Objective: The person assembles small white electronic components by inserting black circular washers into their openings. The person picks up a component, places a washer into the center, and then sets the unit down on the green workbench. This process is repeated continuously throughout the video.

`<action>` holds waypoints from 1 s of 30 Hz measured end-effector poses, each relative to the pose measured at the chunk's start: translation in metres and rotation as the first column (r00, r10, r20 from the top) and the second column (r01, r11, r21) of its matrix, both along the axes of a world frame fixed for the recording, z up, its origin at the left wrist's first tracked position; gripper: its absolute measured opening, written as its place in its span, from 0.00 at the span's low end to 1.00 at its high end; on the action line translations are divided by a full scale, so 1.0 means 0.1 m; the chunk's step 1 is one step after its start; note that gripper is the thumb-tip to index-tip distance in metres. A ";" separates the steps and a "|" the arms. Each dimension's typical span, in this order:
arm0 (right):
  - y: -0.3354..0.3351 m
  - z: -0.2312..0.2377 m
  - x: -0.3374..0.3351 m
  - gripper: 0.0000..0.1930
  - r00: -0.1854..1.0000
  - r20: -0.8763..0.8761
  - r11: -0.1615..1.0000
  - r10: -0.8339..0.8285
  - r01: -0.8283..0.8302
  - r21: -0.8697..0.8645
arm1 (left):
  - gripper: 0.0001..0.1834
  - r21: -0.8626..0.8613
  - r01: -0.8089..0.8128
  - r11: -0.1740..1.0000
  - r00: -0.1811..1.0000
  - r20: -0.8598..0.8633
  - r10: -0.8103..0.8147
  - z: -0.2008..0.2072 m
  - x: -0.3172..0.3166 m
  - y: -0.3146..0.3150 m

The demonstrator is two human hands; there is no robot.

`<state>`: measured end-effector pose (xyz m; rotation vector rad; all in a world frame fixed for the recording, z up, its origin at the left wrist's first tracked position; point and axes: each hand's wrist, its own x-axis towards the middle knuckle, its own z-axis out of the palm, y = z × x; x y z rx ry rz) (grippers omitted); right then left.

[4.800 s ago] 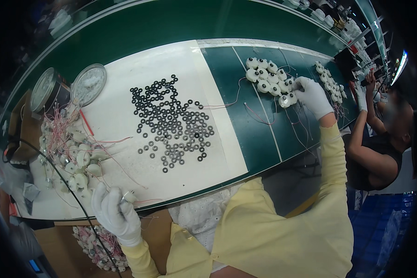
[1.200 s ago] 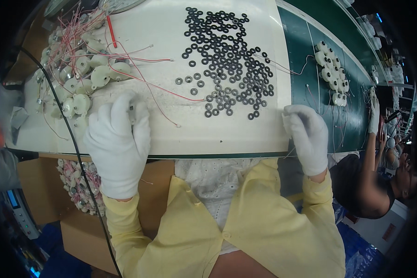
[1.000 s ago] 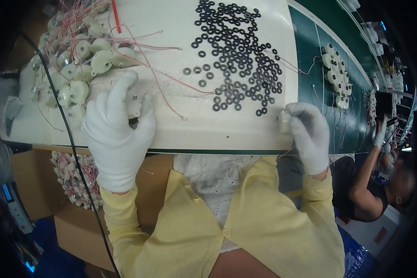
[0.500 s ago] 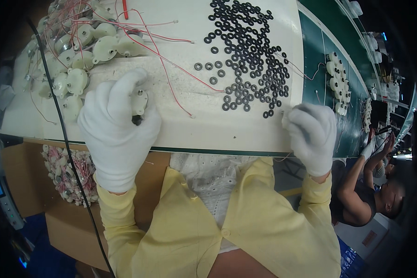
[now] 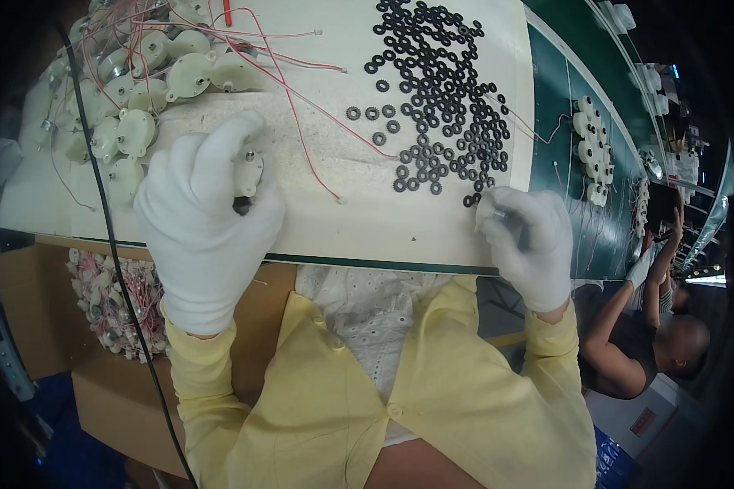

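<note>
My left hand [image 5: 208, 216], in a white glove, is closed round a small geared motor with a cream plastic housing [image 5: 249, 174]. The housing's face with a metal shaft shows between thumb and forefinger; a dark part sits below it. My right hand [image 5: 534, 240], also gloved, is held over the table's right part, just below the lower edge of a spread of small black toothed rings [image 5: 440, 90]. Its fingers are curled toward the thumb, with something small and greyish between them that I cannot make out. Similar motors [image 5: 189, 77] lie heaped beyond my left hand.
Red and white wires [image 5: 294, 122] trail across the white tabletop [image 5: 342, 228]. A black cable [image 5: 98, 163] hangs down at left, before a cardboard box [image 5: 33, 301] of wired motors. On the green belt [image 5: 550, 90] at right stand motors in rows [image 5: 593, 151]. A person [image 5: 628, 350] works farther right.
My right hand has moved a little left, toward the lower edge of the black rings. My left hand keeps the geared motor in nearly the same place.
</note>
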<state>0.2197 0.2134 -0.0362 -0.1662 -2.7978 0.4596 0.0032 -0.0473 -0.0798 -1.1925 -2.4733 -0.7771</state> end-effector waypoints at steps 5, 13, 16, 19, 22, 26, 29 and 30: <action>-0.03 0.08 -0.09 0.18 0.996 0.083 0.999 -0.037 0.035 0.025 | 0.28 0.003 -0.006 1.000 1.000 -0.005 0.006 -0.01 -0.01 0.01; -0.08 0.35 -0.03 0.17 0.971 0.240 0.970 -0.011 -0.048 0.239 | 0.27 0.003 -0.004 1.000 1.000 -0.026 0.004 -0.03 -0.01 0.01; -0.08 0.42 0.02 0.18 0.949 0.315 0.959 -0.035 -0.057 0.277 | 0.26 -0.002 0.003 1.000 1.000 -0.022 -0.003 0.00 -0.01 0.01; -0.11 0.43 0.01 0.17 0.928 0.369 0.939 -0.050 -0.081 0.333 | 0.25 -0.003 0.000 1.000 1.000 -0.012 0.000 0.00 -0.01 0.00; -0.13 0.43 0.00 0.14 0.918 0.394 0.924 -0.053 -0.104 0.368 | 0.25 0.005 -0.005 1.000 1.000 -0.010 0.005 0.00 0.00 0.02; 0.00 0.20 0.12 0.12 0.959 0.252 0.982 -0.127 0.087 0.167 | 0.26 0.049 -0.002 0.999 0.998 -0.065 0.006 -0.03 -0.02 0.03; 0.26 -0.15 0.33 0.11 0.957 0.059 0.946 -0.283 0.268 0.184 | 0.26 0.088 0.003 0.996 0.995 -0.098 0.006 -0.06 -0.03 0.05; 0.33 -0.18 0.38 0.11 0.942 -0.006 0.915 -0.337 0.329 0.233 | 0.25 0.085 0.006 0.996 0.996 -0.092 0.002 -0.06 -0.03 0.07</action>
